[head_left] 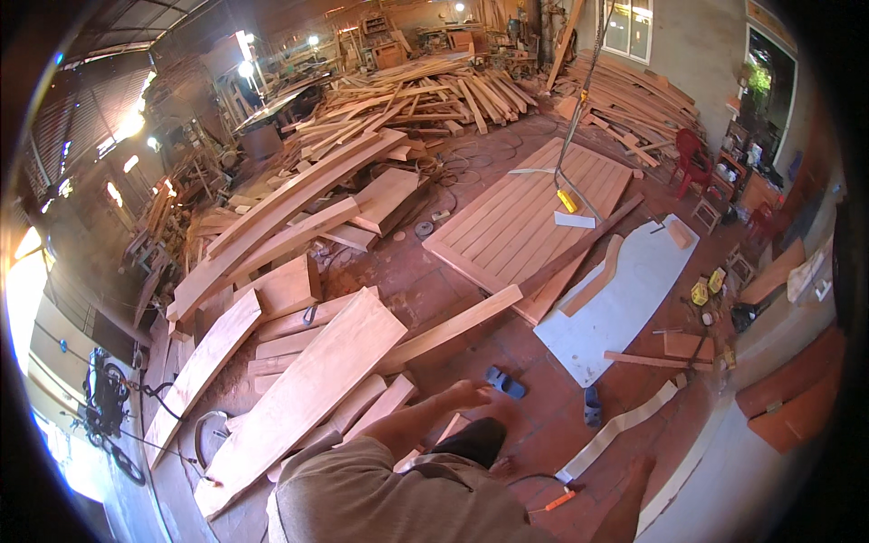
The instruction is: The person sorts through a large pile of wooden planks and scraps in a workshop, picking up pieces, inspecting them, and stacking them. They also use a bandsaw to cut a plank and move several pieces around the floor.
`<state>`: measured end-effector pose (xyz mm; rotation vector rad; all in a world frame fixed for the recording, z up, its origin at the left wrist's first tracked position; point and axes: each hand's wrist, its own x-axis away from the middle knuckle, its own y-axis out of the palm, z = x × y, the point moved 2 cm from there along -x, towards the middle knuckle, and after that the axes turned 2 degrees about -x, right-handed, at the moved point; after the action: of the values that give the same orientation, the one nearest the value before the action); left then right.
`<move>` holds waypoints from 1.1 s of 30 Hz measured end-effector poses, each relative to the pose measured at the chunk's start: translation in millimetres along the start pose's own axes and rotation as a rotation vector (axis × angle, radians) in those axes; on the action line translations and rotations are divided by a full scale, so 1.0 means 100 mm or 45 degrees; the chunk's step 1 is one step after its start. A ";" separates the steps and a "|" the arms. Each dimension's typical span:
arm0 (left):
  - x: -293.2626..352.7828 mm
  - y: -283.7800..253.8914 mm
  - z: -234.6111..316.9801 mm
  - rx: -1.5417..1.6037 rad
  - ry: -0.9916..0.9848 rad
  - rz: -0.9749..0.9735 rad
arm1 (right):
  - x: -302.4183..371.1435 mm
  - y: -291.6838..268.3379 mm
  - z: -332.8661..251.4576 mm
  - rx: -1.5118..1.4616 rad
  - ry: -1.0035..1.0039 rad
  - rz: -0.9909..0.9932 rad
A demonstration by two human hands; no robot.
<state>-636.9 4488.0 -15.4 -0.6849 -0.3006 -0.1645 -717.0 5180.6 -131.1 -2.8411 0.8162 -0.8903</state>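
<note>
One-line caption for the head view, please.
Left hand near a blue sandal, right hand near a pale strip, timber planks on the reddish floor.

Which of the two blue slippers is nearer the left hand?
The leftmost slipper, just right of the left hand; the other slipper lies farther right, by the lower corner of the pale sheet.

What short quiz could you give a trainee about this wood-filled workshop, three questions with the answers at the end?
1. True or false: the curved brown wooden piece lies on the pale blue flat sheet.
2. In the picture, which is nearest the person's bare left hand?
A) a red plastic chair
B) a blue slip-on sandal
C) a slatted brown wooden panel
3. How many blue sandals show on the reddish tiled floor?

Key: 1 true; 2 B; 3 two.
</note>
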 end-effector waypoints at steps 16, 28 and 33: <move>-0.59 0.88 -0.99 -0.229 -0.874 -0.483 | -0.25 1.26 -0.26 0.640 0.547 -0.660; -3.56 0.09 0.56 -0.127 -0.089 0.404 | -2.09 2.22 -2.28 0.807 0.254 -0.531; -3.45 -0.18 0.85 0.254 -0.176 0.640 | -2.83 3.67 -3.29 0.507 0.067 -0.792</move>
<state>-985.3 4546.2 -54.2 -0.5558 -0.2647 0.3888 -1265.5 5041.1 -77.6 -2.7192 -0.2606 -1.0344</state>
